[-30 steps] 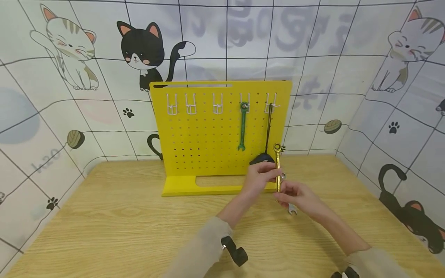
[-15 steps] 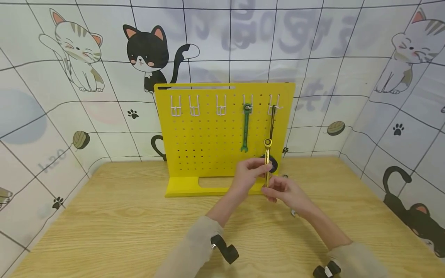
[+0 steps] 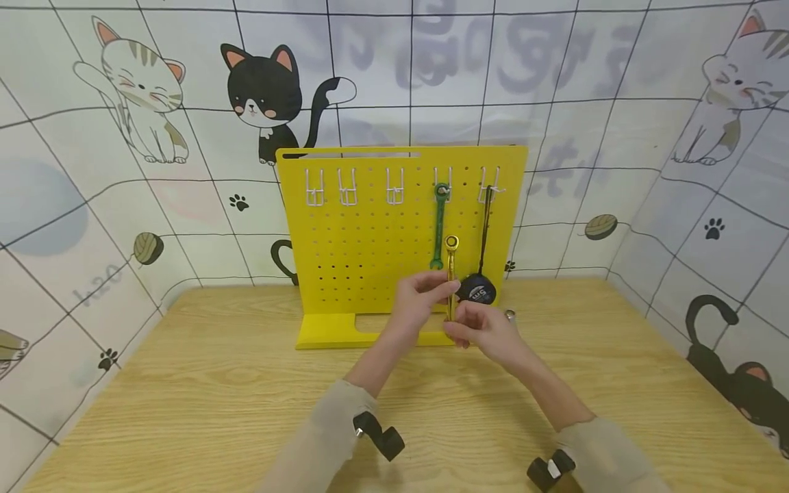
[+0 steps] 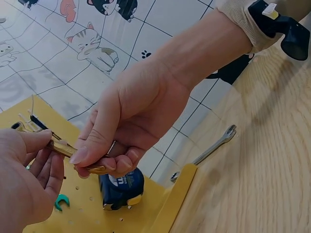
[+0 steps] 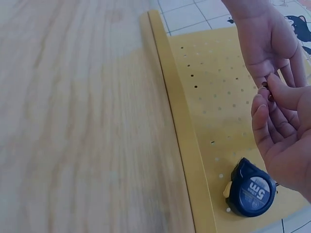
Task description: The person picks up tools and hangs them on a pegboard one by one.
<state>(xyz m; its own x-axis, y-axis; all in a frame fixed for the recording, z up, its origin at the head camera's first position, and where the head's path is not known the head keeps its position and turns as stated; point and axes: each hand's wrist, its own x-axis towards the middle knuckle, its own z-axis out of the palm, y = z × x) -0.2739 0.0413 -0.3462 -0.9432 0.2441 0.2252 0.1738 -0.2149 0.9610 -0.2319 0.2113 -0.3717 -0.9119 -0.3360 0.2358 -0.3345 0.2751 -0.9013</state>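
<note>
A gold combination wrench [image 3: 452, 260] stands upright in front of the yellow pegboard [image 3: 364, 253], its ring end up. My left hand [image 3: 414, 301] pinches its shaft between thumb and fingers. Lower down, my right hand [image 3: 483, 330] pinches the wrench's bottom end; in the left wrist view that end is partly covered by the right fingers [image 4: 121, 162]. Just behind the wrench, a green wrench [image 3: 439, 226] hangs from a hook. To its right a dark blue tape measure [image 3: 477, 289] hangs by its black strap. In the right wrist view, little of the gold wrench shows between the hands.
Three white wire hooks, such as the middle one [image 3: 395, 186], bear nothing on the board's left and middle. A silver wrench [image 4: 214, 148] lies on the wooden table [image 3: 246, 404] beside the board's right end. The board's base lip [image 5: 180, 121] runs along its front.
Both hands have moved left with the gold wrench, from the board's right edge past the tape measure to below the green wrench. The camera view has shifted slightly.
</note>
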